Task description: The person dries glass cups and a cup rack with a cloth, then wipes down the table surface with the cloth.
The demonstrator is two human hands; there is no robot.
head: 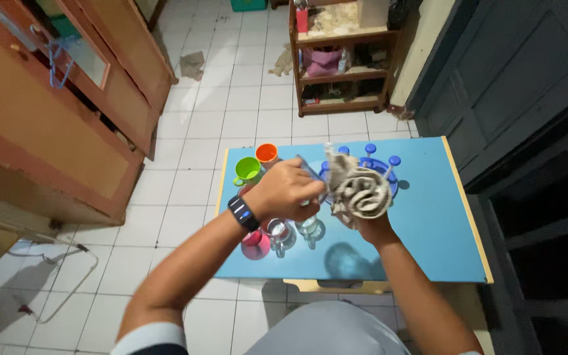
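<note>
Head view: left hand (284, 190) grips a clear glass (311, 176) above the blue desk (428, 223). Right hand (373, 223) clutches a crumpled grey cloth (359, 190) just beside it.

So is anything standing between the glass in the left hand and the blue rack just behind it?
Nothing visible. The left hand holds the clear glass right at the blue rack, whose near pegs look free. The right hand, with the bunched cloth, sits beside it, crowding the rack's front but not between them.
</note>
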